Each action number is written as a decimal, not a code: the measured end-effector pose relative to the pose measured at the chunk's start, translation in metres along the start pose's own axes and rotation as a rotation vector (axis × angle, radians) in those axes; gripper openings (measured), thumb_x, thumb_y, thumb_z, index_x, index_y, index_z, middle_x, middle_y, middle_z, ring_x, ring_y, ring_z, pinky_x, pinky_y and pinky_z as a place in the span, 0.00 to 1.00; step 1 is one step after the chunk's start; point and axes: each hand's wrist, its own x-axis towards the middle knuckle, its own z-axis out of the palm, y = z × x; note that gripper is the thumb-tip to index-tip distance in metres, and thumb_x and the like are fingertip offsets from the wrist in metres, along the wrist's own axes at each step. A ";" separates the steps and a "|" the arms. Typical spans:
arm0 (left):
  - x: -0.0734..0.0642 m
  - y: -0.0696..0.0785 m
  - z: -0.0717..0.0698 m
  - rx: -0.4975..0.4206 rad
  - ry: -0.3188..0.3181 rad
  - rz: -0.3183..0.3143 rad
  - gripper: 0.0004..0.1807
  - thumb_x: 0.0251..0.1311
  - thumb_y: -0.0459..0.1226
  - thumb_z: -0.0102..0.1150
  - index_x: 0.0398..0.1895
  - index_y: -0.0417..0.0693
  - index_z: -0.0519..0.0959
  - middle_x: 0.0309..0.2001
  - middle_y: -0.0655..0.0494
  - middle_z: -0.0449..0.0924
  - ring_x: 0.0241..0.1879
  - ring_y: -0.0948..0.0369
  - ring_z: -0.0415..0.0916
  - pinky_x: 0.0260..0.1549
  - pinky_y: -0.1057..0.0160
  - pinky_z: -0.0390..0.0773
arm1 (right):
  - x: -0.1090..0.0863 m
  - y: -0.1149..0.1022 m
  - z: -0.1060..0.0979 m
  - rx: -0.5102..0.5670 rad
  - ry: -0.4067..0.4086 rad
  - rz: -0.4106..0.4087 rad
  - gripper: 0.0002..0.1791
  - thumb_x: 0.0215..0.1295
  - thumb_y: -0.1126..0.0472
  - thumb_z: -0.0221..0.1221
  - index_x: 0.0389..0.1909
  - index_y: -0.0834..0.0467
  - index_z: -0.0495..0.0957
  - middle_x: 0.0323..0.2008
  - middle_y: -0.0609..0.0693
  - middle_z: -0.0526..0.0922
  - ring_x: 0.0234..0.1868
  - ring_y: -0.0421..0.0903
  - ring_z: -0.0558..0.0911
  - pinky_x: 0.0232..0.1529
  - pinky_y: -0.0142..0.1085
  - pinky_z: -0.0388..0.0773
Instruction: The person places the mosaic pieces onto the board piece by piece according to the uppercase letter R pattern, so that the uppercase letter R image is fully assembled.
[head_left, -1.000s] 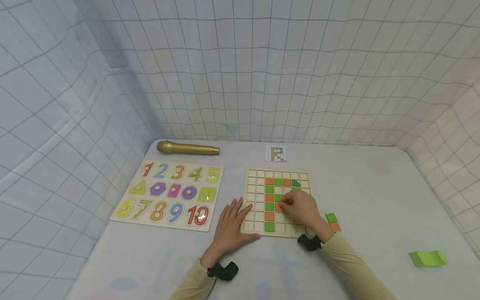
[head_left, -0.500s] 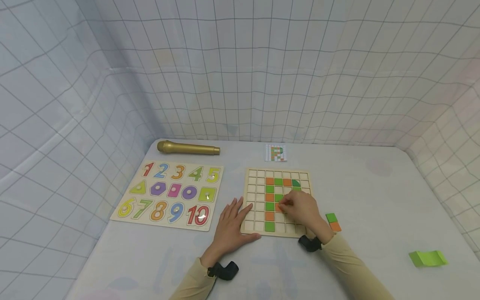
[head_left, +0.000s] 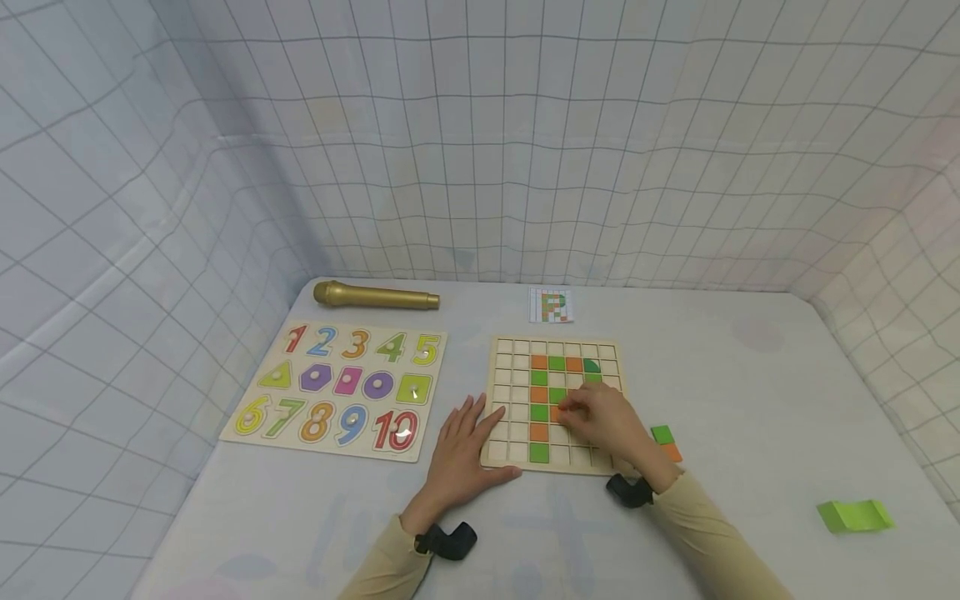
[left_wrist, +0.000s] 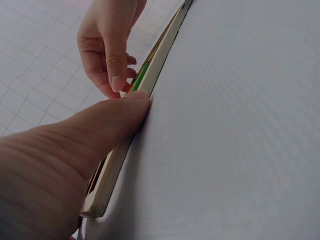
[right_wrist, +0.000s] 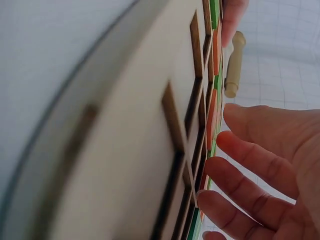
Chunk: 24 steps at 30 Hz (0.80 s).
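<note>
A wooden grid board (head_left: 502,432) lies in front of me, with orange, green and dark green tiles set in several cells. My left hand (head_left: 462,458) rests flat at its left side, fingers spread; in the left wrist view the thumb (left_wrist: 125,107) presses on the near edge. Over the middle of the board, my right hand (head_left: 602,417) has thumb and index fingertips together at an orange tile (head_left: 555,414), which they pinch at the grid and partly cover. The right wrist view shows the other fingers loosely curved beside the board. Cells under the right hand are hidden.
Right of the board lie a loose green tile (head_left: 662,434) and orange tile (head_left: 671,452). Behind it is a small pattern card (head_left: 551,306). A number puzzle board (head_left: 330,396) and gold microphone (head_left: 378,297) are at left; a lime-green block (head_left: 856,517) stands far right.
My right wrist and forearm have shifted slightly to the right, while the fingertips stay at the same orange tile. The left hand and the board have not moved.
</note>
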 end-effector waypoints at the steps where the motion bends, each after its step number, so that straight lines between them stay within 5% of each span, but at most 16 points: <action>1: 0.000 0.000 0.000 0.001 -0.001 0.000 0.47 0.45 0.59 0.67 0.68 0.49 0.65 0.71 0.43 0.53 0.71 0.48 0.43 0.68 0.49 0.44 | -0.001 0.001 0.000 -0.003 0.014 -0.003 0.04 0.54 0.58 0.69 0.30 0.52 0.84 0.29 0.41 0.80 0.32 0.41 0.75 0.33 0.36 0.74; 12: 0.000 0.000 0.001 -0.003 -0.012 -0.011 0.48 0.45 0.60 0.67 0.68 0.49 0.65 0.72 0.44 0.52 0.72 0.49 0.42 0.68 0.50 0.42 | -0.021 0.019 -0.020 -0.018 0.229 -0.001 0.10 0.51 0.59 0.71 0.33 0.59 0.84 0.30 0.48 0.83 0.31 0.47 0.78 0.27 0.37 0.75; 24: 0.000 0.000 0.001 -0.003 -0.016 -0.017 0.48 0.45 0.60 0.67 0.69 0.50 0.65 0.72 0.45 0.52 0.72 0.50 0.41 0.68 0.50 0.41 | -0.045 0.040 -0.041 -0.091 0.357 0.089 0.14 0.52 0.55 0.69 0.38 0.57 0.81 0.30 0.47 0.79 0.31 0.47 0.76 0.26 0.39 0.72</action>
